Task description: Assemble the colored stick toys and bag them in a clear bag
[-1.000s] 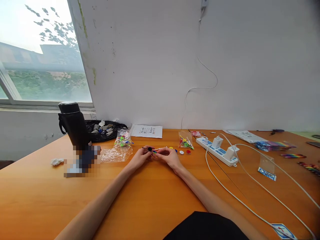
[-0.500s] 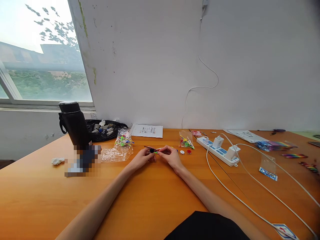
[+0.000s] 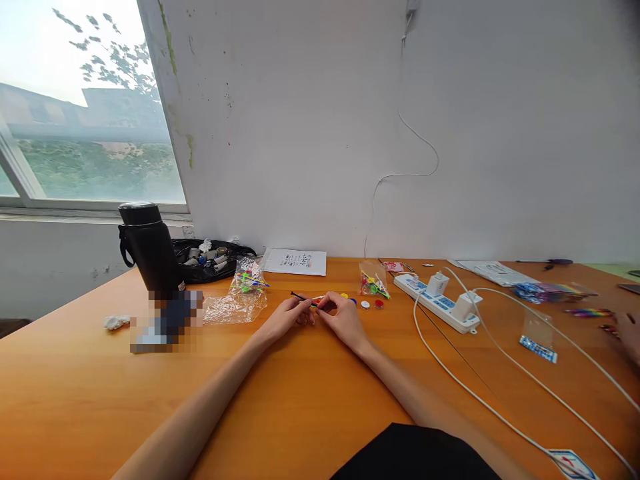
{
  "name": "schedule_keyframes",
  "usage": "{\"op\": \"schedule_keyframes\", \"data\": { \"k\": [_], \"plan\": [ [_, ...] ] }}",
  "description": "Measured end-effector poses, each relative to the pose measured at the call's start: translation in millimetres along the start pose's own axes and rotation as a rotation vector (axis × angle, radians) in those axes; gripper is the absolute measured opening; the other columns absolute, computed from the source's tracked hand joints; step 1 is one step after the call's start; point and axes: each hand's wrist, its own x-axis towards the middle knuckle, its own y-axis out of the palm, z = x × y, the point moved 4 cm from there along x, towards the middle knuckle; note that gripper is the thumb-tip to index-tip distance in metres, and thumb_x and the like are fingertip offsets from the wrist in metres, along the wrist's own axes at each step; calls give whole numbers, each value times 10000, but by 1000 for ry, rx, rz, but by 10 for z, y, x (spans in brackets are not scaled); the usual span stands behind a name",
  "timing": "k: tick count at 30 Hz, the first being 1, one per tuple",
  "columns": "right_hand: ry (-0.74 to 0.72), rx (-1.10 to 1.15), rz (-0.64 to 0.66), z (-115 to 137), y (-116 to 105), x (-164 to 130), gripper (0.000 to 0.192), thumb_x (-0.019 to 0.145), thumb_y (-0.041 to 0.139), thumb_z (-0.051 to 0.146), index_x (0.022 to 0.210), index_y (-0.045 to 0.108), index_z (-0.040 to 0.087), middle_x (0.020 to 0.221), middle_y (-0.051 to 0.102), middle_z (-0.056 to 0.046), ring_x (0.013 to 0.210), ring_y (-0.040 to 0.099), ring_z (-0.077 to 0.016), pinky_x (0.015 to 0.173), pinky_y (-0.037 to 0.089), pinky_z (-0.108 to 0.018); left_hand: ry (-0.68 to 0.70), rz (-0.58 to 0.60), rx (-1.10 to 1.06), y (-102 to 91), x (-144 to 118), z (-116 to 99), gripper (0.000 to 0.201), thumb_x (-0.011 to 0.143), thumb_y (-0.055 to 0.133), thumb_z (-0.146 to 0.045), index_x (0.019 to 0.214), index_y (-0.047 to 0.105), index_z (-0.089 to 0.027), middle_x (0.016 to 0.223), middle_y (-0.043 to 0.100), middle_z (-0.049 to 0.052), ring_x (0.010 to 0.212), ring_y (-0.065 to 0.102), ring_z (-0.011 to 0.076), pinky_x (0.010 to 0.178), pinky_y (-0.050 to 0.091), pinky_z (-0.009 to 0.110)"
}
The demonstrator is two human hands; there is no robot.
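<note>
A thin black stick (image 3: 301, 298) lies between the left hand (image 3: 287, 317) and right hand (image 3: 340, 316), both pinching it above the table (image 3: 300, 400).

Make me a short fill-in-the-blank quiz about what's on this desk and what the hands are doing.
1. Both hands, the left hand and the right hand, pinch a thin black ____ between them.
2. The tall black flask stands on the ____ side of the orange wooden table.
3. Two white chargers sit plugged into the white ____ strip.

Missing words: stick; left; power
</note>
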Motion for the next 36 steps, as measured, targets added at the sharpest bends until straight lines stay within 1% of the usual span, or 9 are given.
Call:
{"op": "schedule_keyframes", "data": {
  "k": [3,7,12,15,19,25,30,34,36],
  "plan": [
    [-64,-55,8,74,-11,-10,48,847,619,202,808,645,212,842,701,-33,793,644,-188,759,493,-308,-10,-27,-14,1,15,12,520,923,461,-600,947,648,-115,729,697,56,646,599,157,662,446,279],
    [-86,-66,28,108,16,-24,56,858,606,191,811,621,217,853,692,-27,812,637,-186,763,481,-297,8,-70,-60,-3,7,9,474,906,509,-587,1054,569,-141,608,640,-2,560,567,143,597,422,255],
    [-84,-20,88,97,68,-39,14,878,604,223,868,596,222,850,680,-13,770,617,-168,731,476,-279,54,-117,-40,-19,-21,-47,423,913,528,-550,1070,543,-157,555,563,-51,506,498,114,538,353,226],
    [-60,12,153,78,102,-45,77,906,598,295,890,581,222,848,672,-14,728,594,-159,682,466,-269,54,-121,-9,-16,-40,-67,410,918,523,-540,1064,560,-160,545,525,-61,509,490,113,534,352,220],
    [-33,35,214,70,135,-55,171,949,554,372,874,555,218,823,665,-11,698,585,-152,636,441,-260,42,-111,64,6,-65,-65,397,926,516,-520,1059,581,-151,555,527,-50,524,506,123,539,381,225],
    [11,64,239,39,157,-64,186,984,509,405,953,551,227,798,688,-1,710,626,-162,641,440,-265,33,-70,67,8,-58,-43,383,928,530,-497,1061,591,-143,570,473,-59,514,437,99,513,332,212],
    [25,61,245,9,167,-65,233,1010,458,437,983,569,234,783,696,-2,703,638,-167,658,444,-272,27,-49,45,-7,-37,-16,452,920,543,-530,1132,592,-134,576,473,-61,508,412,92,499,306,209],
    [60,156,220,-39,165,-44,275,1013,432,467,974,565,230,688,664,13,650,623,-167,660,456,-282,73,-65,-12,-4,-44,-78,495,923,538,-545,1185,585,-127,546,466,-68,497,404,92,500,303,205],
    [102,237,200,-90,167,-29,295,993,460,495,961,570,223,662,648,15,616,606,-164,635,460,-282,84,-76,-51,-2,-51,-108,507,928,523,-563,1197,574,-137,562,521,-53,512,438,98,517,326,205]
  ]
}}
